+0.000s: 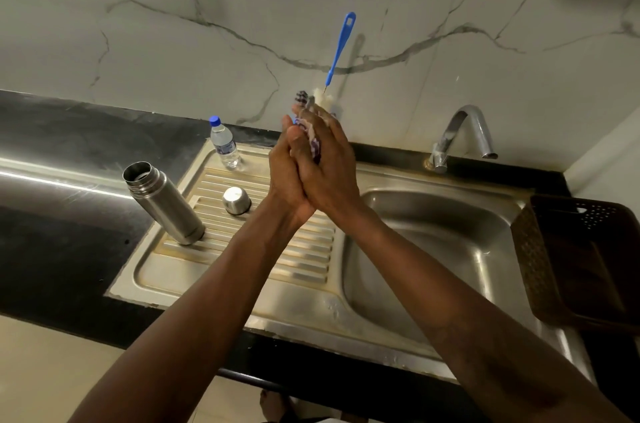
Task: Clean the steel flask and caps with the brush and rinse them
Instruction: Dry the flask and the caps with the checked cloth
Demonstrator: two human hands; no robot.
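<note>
Clasping a purple patterned piece (313, 142) above the draining board (304, 260).
The left hand (289, 166) and right hand (329, 169) both close round it, the brush (341, 41) sticking up above them; the open flask (162, 202) stands at the board's left edge, a steel cap (236, 200) beside it.

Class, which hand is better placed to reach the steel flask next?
Probably the left hand. The flask stands on the drainboard, left of both arms; the right hand would have to cross the left arm. A purple-patterned item sits between the hands.
</note>
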